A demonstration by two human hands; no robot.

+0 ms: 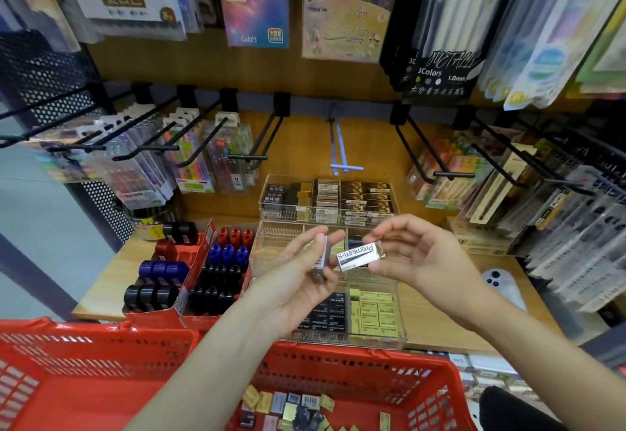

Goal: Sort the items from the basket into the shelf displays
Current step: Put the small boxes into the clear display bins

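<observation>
The left hand (298, 278) is holding a small dark rectangular eraser (321, 258) upright, its grip clamped on it with thumb and fingers pinching the narrow sides. The right hand (423, 258) is holding a white and black sleeved eraser printed "Premium-S" (360, 256) by its gold-coloured end, the grip pinched on that end between thumb and fingertips, with the piece lying roughly level and tilted slightly. The two erasers are sitting just beside each other in the air, above the clear acrylic compartment tray (399, 322) that is standing on the wooden shelf (108, 281).

The tray's near compartments are holding rows of black boxed erasers (327, 315) and pale yellow boxed erasers (376, 315); the compartments at the back are holding black and gold packets (366, 197).

Below the forearms, the red perforated plastic basket (355, 369) is carrying a loose scatter of small erasers in gold, grey and pink wrappers (291, 407) on its floor.

Left of the tray, a red cardboard display box (200, 261) is holding red, blue and black capped bottles. A white phone (501, 286) is lying on the shelf at the right. Black metal hooks (189, 146) above are carrying packs of coloured pens.
</observation>
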